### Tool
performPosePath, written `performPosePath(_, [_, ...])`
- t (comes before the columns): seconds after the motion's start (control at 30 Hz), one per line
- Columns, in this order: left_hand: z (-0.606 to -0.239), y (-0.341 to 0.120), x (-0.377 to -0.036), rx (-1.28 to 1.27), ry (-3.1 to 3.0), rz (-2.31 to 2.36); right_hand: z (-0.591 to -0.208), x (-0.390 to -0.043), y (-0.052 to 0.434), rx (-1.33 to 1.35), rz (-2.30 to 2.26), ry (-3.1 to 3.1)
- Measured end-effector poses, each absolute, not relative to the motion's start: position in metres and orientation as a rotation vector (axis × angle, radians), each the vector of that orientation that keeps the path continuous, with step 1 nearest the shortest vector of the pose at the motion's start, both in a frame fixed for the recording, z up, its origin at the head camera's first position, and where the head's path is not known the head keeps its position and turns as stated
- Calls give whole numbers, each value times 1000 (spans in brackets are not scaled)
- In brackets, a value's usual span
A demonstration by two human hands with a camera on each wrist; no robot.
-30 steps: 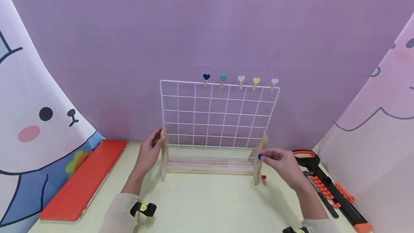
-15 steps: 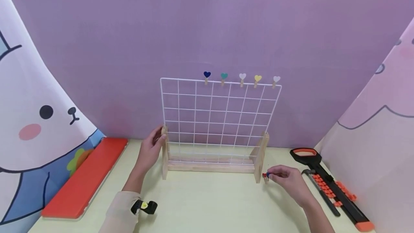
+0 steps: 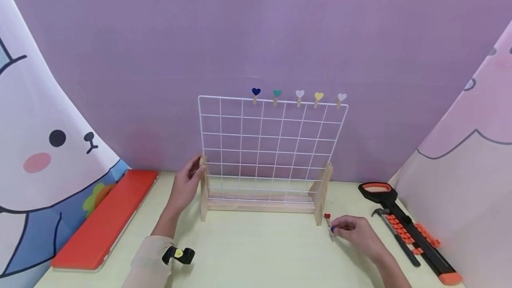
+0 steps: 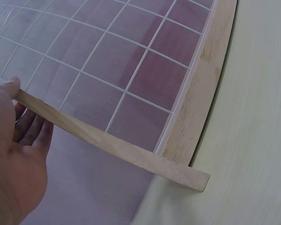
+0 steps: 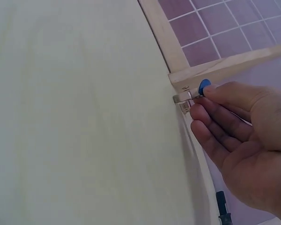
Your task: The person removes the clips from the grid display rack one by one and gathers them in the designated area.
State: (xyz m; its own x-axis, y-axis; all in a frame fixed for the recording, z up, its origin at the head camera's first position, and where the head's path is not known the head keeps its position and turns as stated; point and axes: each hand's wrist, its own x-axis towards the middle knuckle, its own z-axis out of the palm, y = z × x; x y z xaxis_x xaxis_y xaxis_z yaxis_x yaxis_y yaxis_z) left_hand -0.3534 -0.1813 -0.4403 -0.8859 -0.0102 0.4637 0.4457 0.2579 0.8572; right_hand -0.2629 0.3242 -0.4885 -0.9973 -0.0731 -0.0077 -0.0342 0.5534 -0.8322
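Wire grid panel [image 3: 272, 146] stands in its wooden stand [image 3: 260, 207] on the worktop [image 3: 256, 252], five heart clips [image 3: 298, 96] along its top rim. Left hand [image 3: 186, 186] grips the left post. Right hand [image 3: 356, 231] fingers [image 5: 225, 96] pinch a blue clip [image 5: 203, 86] low by the right post; red clip [image 3: 327, 217] lies beside it. Both look left to hang.

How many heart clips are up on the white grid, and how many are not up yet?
Five heart clips already sit along the top wire of the white grid. The right hand pinches a blue clip down on the table, beside a red clip. Those two are not up. The left hand holds the wooden stand.
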Motion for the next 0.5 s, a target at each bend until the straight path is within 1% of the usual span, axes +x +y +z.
performPosePath(0.27, [-440, -181, -353, -392, -2171, -1671, -494, -263, 324, -164, -1457, 2755])
performPosePath(0.5, [-440, -182, -352, -396, -2181, -1677, -500, -264, 326, -141, -1425, 2776])
